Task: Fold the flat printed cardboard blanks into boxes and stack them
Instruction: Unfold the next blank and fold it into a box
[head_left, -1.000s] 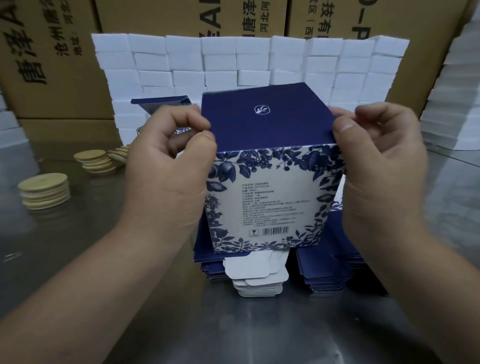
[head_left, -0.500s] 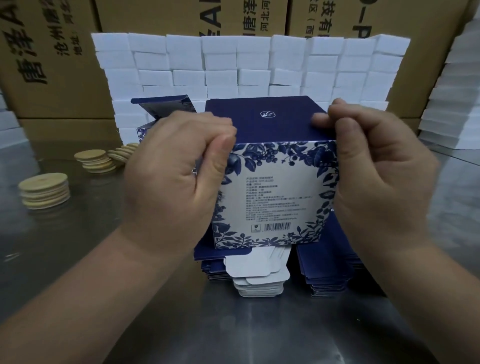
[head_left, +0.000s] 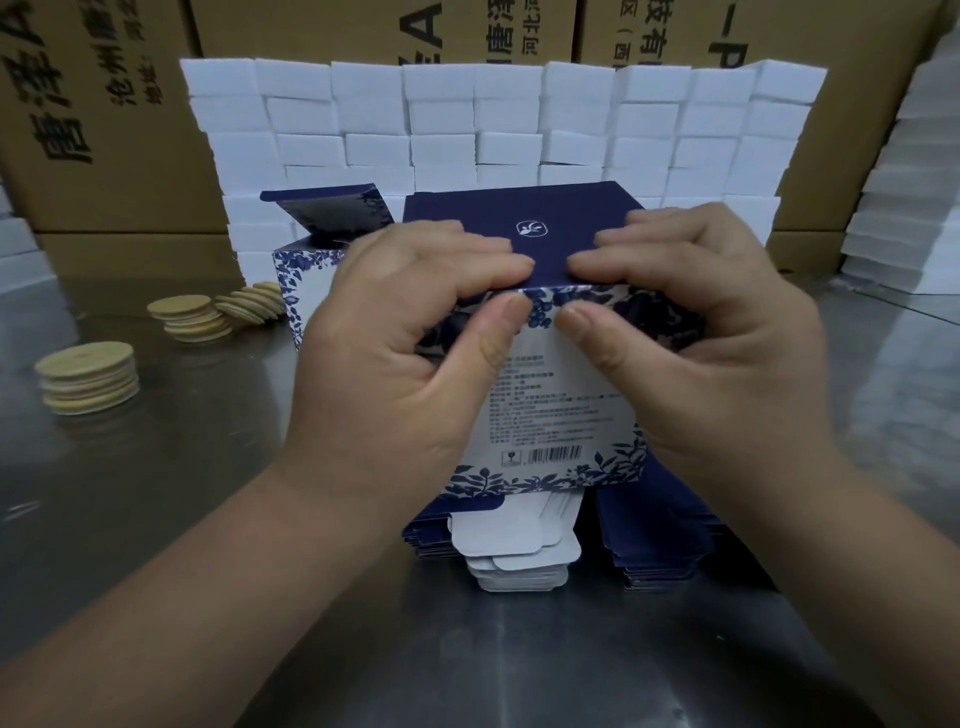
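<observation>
A folded box with a navy lid and a white, blue-flowered front stands in the middle, held above a pile of flat blanks. My left hand and my right hand both pinch its top front edge, fingers on the navy lid, thumbs on the front face, thumb tips nearly touching. Behind on the left stands another folded box with its lid flap up.
A wall of white foam blocks rises behind, with brown shipping cartons beyond it. Stacks of round wooden discs sit at the left on the steel table. More white blocks pile at the right.
Both hands have slid inward from the box's top corners to the middle of its top front edge. The lid has come down flat and the box sits a little lower.
</observation>
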